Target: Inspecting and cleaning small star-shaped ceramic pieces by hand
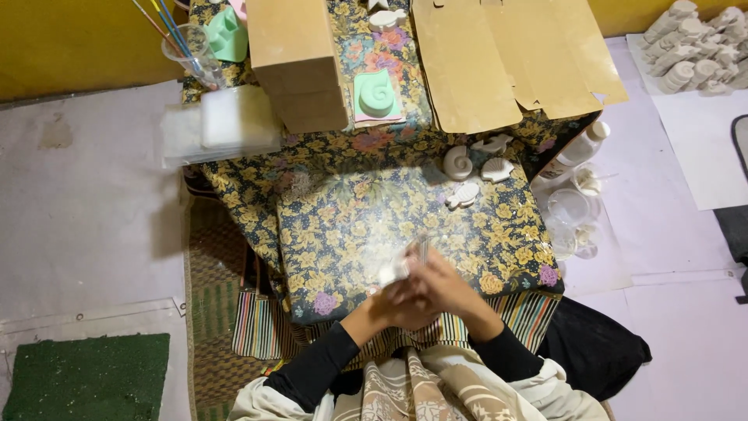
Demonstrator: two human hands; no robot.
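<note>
My two hands meet over the near edge of a small block covered in yellow floral cloth (343, 226). My left hand (397, 300) grips a small white plaster piece (392, 270). My right hand (444, 284) holds a thin metal tool (424, 248) against that piece. White dust lies on the cloth under my hands. Several white plaster shell shapes (474, 173) lie on the cloth at the far right of the block.
A green shell mould (377, 95) sits on a pink card beside a cardboard box (296, 58) and flat cardboard (499, 54). A cup with brushes (187, 48) stands at far left. Clear plastic cups (570, 210) and a bottle (580, 148) are on the right floor; more plaster pieces (693, 47) lie far right.
</note>
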